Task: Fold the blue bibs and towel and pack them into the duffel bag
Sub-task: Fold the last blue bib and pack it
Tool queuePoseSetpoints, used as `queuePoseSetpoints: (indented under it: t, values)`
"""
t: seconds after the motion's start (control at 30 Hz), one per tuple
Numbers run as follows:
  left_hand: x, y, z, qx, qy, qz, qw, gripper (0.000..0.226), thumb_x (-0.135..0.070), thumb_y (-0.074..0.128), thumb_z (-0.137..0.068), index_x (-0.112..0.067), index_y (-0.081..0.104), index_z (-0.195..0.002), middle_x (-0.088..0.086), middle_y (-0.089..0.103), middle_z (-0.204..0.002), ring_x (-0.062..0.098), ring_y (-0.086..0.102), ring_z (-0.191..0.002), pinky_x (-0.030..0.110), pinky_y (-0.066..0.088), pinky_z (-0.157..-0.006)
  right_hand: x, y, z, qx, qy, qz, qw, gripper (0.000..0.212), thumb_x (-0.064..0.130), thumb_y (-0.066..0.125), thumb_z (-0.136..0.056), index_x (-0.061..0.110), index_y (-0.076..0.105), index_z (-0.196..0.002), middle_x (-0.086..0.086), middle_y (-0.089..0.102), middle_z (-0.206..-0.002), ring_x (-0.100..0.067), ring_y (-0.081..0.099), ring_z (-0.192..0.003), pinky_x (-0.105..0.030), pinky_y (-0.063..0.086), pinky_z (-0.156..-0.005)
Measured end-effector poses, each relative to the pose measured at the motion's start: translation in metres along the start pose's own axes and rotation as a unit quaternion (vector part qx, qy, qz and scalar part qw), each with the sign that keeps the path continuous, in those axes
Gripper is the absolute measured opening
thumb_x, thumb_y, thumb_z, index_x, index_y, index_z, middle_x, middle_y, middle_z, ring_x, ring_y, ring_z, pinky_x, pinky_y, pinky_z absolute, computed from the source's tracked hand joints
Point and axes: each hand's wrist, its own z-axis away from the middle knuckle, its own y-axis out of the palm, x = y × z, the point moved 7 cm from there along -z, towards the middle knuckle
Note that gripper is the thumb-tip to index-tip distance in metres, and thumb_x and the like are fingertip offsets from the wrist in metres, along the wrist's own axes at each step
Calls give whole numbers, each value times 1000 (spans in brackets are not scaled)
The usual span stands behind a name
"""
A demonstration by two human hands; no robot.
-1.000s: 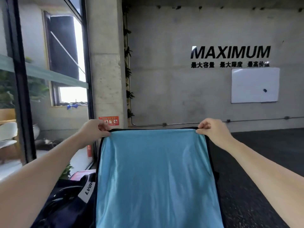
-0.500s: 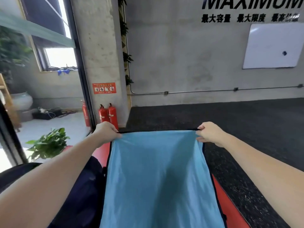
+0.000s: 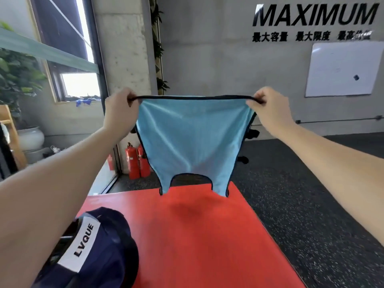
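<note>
Between left hand [image 3: 118, 113] and right hand [image 3: 270, 111] hangs the pinched bib [image 3: 193, 140].

The bib [image 3: 193, 140] hangs in the air between the left hand [image 3: 119, 113] and the right hand [image 3: 270, 110], each at a top corner, above the far end of the mat [image 3: 197, 235]. The duffel bag [image 3: 99, 252] sits on the mat's near left; fire extinguishers [image 3: 137, 161] stand behind the bib's left edge
</note>
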Motion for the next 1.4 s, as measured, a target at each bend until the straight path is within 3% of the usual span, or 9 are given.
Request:
queuePoseSetpoints:
  t: [0.17,0.33,0.5,0.63,0.7,0.87,0.97,1.23,1.4]
  values:
    - [-2,-41,59,53,-11,-3,999,2,-17,65,-92,-16,65,-92,1,65,-85,21,61,-83,33,48,-76,17,-21,55,50,16,-17,999,15,30,73,-92,19,63,-94,12,65,-88,-2,61,-80,-15,42,-69]
    - [28,-48,202,140,-54,-35,988,18,1,72,-80,-15,70,-86,0,68,-81,22,64,-79,26,37,-68,-14,-23,176,149,58,24,987,15,26,80,-83,24,65,-81,11,69,-77,0,62,-72,-10,41,-64]
    - [67,-45,378,268,-81,-51,959,52,6,70,-68,-43,51,-67,-17,57,-64,-6,55,-67,15,38,-66,-72,-9,335,309,134,85,938,20,21,85,-76,29,67,-71,14,71,-74,-3,66,-76,-12,42,-65]
    - [73,-53,458,324,-124,-91,934,25,-16,67,-83,-40,63,-80,-16,65,-80,3,58,-83,29,50,-75,-91,-21,415,325,166,93,926,19,24,85,-73,29,67,-69,15,69,-72,0,63,-75,-16,43,-67]
    - [63,-59,470,334,-119,-97,930,13,-23,67,-88,-36,70,-88,-13,63,-83,10,55,-89,31,47,-79,-90,-32,430,318,171,100,927,21,19,83,-75,29,65,-70,13,68,-74,-3,62,-78,-15,41,-67]
    - [40,-79,473,299,-161,-30,940,16,-23,67,-91,-31,63,-78,-10,67,-72,4,60,-71,14,40,-63,-80,-64,434,273,198,76,938,17,13,78,-84,24,66,-78,9,70,-84,-8,66,-86,-21,44,-71]
    - [23,-89,471,279,-185,31,942,13,-21,66,-93,-27,67,-82,-5,67,-67,9,57,-62,20,43,-64,-71,-80,430,265,204,61,940,18,8,74,-87,25,70,-80,14,72,-84,1,65,-88,-13,42,-70]
    - [12,-80,457,263,-198,87,940,14,-24,62,-97,-27,70,-86,9,65,-72,6,47,-55,23,38,-55,-77,-88,402,260,234,46,936,16,14,72,-90,27,74,-83,14,74,-88,-1,65,-94,-27,47,-82]
    - [43,-43,443,249,-238,58,937,13,-35,61,-97,-32,68,-87,-6,67,-67,16,57,-58,37,50,-61,-109,-45,381,274,242,61,929,11,20,73,-90,27,74,-83,14,73,-87,-3,65,-92,-32,51,-85]
